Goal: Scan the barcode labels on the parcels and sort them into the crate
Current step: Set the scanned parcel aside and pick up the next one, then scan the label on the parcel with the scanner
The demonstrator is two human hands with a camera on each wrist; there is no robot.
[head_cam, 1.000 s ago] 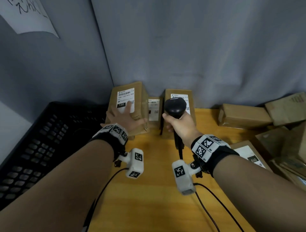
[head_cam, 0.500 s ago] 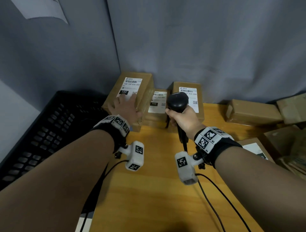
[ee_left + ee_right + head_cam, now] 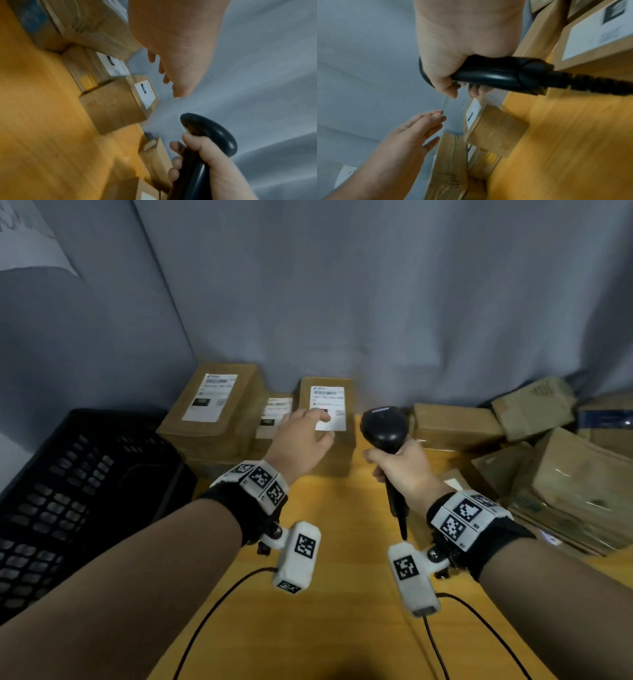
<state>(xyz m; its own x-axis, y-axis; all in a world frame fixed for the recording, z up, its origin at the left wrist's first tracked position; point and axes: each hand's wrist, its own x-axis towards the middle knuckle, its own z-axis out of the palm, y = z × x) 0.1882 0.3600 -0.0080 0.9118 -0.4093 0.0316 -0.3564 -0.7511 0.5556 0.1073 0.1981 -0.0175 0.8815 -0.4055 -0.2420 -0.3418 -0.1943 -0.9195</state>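
Three labelled cardboard parcels stand at the back of the wooden table: a large one [image 3: 209, 402] on the left, a small low one [image 3: 274, 416] in the middle and a taller one [image 3: 327, 398] on the right. My left hand [image 3: 305, 436] hovers open over the right parcel's label, fingers straight, holding nothing. The wrist views show the left hand [image 3: 419, 127] above that parcel [image 3: 116, 102] with a gap below the fingers. My right hand [image 3: 399, 467] grips the black barcode scanner [image 3: 385, 428] by its handle, just right of that parcel. The black crate [image 3: 68, 491] sits at the left.
A heap of unlabelled-side cardboard parcels [image 3: 534, 457] fills the right of the table, with one labelled parcel [image 3: 455, 484] near my right wrist. Grey curtain hangs behind. The scanner cable [image 3: 462, 611] trails toward me over the table [image 3: 342, 594].
My left hand has left the large left parcel and swung right to above the right parcel. The scanner has moved right, off the front of that parcel.
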